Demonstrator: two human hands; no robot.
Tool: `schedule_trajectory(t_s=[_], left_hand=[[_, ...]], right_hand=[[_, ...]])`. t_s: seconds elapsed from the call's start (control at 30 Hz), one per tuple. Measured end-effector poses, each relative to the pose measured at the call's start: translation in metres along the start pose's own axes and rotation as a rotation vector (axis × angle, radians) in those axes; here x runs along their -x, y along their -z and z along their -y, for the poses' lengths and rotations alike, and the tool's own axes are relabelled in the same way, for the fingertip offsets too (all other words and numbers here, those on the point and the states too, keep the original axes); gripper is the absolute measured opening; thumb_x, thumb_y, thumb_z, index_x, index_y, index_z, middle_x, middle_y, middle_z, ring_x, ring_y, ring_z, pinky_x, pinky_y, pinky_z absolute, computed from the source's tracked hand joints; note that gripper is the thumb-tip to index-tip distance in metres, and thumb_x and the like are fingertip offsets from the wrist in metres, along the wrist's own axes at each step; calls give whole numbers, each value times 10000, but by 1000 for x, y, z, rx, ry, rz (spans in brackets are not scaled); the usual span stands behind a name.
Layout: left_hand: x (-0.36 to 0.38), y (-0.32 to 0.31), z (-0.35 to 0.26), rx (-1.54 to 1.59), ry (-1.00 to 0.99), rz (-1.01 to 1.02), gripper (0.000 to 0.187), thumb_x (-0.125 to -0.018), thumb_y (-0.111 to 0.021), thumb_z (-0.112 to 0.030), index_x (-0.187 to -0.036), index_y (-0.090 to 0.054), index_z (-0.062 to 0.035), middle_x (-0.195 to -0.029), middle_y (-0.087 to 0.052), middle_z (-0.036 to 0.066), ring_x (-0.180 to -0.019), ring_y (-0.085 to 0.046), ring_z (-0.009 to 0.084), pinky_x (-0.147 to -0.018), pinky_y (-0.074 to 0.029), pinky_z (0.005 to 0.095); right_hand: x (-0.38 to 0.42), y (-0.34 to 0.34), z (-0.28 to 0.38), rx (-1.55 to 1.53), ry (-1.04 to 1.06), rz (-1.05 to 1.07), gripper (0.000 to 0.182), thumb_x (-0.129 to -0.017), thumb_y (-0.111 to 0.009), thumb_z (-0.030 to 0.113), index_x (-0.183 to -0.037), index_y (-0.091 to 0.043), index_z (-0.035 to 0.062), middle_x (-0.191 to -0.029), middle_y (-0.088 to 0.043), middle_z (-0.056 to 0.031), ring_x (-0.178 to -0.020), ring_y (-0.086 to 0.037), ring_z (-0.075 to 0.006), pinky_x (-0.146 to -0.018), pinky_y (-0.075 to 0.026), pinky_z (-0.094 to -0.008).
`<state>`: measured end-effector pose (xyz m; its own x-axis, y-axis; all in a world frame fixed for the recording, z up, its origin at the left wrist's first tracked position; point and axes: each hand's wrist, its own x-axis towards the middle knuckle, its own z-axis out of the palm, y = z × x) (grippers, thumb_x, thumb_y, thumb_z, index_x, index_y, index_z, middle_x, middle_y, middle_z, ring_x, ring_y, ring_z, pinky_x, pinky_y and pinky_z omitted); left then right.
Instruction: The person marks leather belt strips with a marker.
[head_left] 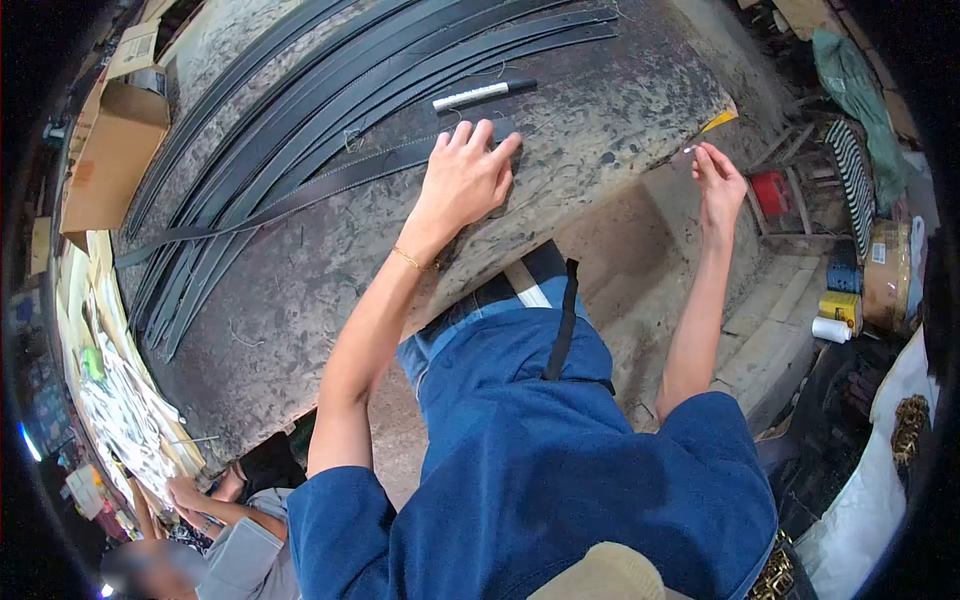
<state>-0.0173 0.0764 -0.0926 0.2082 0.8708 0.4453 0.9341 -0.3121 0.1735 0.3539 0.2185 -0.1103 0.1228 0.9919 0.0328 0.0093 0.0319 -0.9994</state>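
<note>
My left hand (468,180) rests on the work table, its fingers spread over the end of a dark strap (350,178) with a row of stitching along it. Just beyond those fingertips lies a black-and-white marker pen (484,95). Out past the table's right edge, my right hand (719,185) is raised in a pinch, with a tiny pale thing at the fingertips, too small to name. Several long black straps (300,110) lie in a curved bundle across the far left of the table.
The table (260,340) is scuffed, with loose threads. A yellow piece (719,121) sits at its right corner. An open cardboard box (115,150) and white strips (120,410) are at the left. Another person (240,550) works at lower left. A white spool (831,330) stands right.
</note>
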Motion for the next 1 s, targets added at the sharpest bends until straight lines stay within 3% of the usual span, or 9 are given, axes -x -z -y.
schedule_trajectory(t_s=[0.17, 0.23, 0.37, 0.4, 0.5, 0.63, 0.83, 0.9, 1.0], left_hand=[[-1, 0, -1, 7, 18, 3, 342, -879, -630, -195, -1215, -669, -143, -908, -520, 87, -855, -527, 258, -731, -427, 389], [2, -1, -2, 6, 27, -13, 341, -881, -628, -195, -1216, -671, -145, -909, -521, 87, -854, -526, 258, -731, -427, 390], [2, -1, -1, 14, 17, -24, 338, -882, -629, -197, -1214, -669, -145, -911, -522, 87, -852, -523, 257, -725, -420, 394], [2, -1, 0, 18, 13, -24, 337, -881, -631, -198, -1212, -669, -145, -910, -522, 87, -851, -522, 257, -723, -418, 395], [1, -1, -1, 25, 24, -15, 335, -879, -634, -199, -1208, -669, -147, -906, -522, 87, -849, -521, 257, -721, -417, 398], [2, -2, 0, 37, 37, -9, 336, -876, -635, -198, -1206, -670, -149, -906, -523, 87, -852, -522, 257, -722, -419, 398], [3, -4, 1, 45, 40, -28, 334, -839, -654, -223, -1167, -670, -166, -929, -542, 84, -877, -542, 262, -722, -421, 411], [2, -2, 0, 49, 44, -4, 356, -867, -639, -203, -1219, -675, -169, -932, -537, 90, -873, -527, 266, -737, -431, 404], [2, -2, 0, 46, 48, -3, 359, -866, -641, -208, -1221, -677, -169, -932, -538, 90, -874, -528, 266, -737, -431, 404]], right_hand=[[-43, 9, 10, 471, 129, 165, 236, -918, -734, 116, -1115, -737, -13, -917, -751, -50, -787, -684, -121, -728, -552, -274], [-52, 1, 31, 813, 353, 293, 233, -905, -730, 96, -1108, -730, -19, -954, -768, -99, -855, -721, -148, -759, -556, -296], [-71, -12, 55, 1088, 412, 401, 187, -901, -700, 92, -1054, -723, -13, -939, -756, -162, -876, -743, -245, -797, -554, -342], [-74, -17, 62, 1124, 419, 434, 180, -875, -682, 64, -1032, -720, -17, -902, -741, -184, -868, -738, -286, -798, -548, -357], [-89, -20, 57, 1189, 554, 516, 171, -842, -656, 37, -986, -718, -31, -867, -730, -195, -837, -732, -291, -770, -541, -368], [-96, -26, 54, 1206, 538, 584, 167, -815, -619, 20, -939, -714, -39, -829, -715, -203, -786, -717, -302, -733, -533, -390], [-96, -34, 68, 1222, 284, 632, 162, -796, -606, -9, -913, -711, -51, -764, -693, -208, -737, -683, -339, -684, -522, -418], [-103, -29, 63, 1234, 493, 702, 183, -764, -630, -50, -931, -705, -62, -764, -696, -205, -718, -683, -336, -682, -530, -422], [-103, -32, 66, 1297, 440, 694, 203, -750, -651, -74, -946, -704, -66, -791, -706, -210, -748, -697, -337, -701, -542, -416]])
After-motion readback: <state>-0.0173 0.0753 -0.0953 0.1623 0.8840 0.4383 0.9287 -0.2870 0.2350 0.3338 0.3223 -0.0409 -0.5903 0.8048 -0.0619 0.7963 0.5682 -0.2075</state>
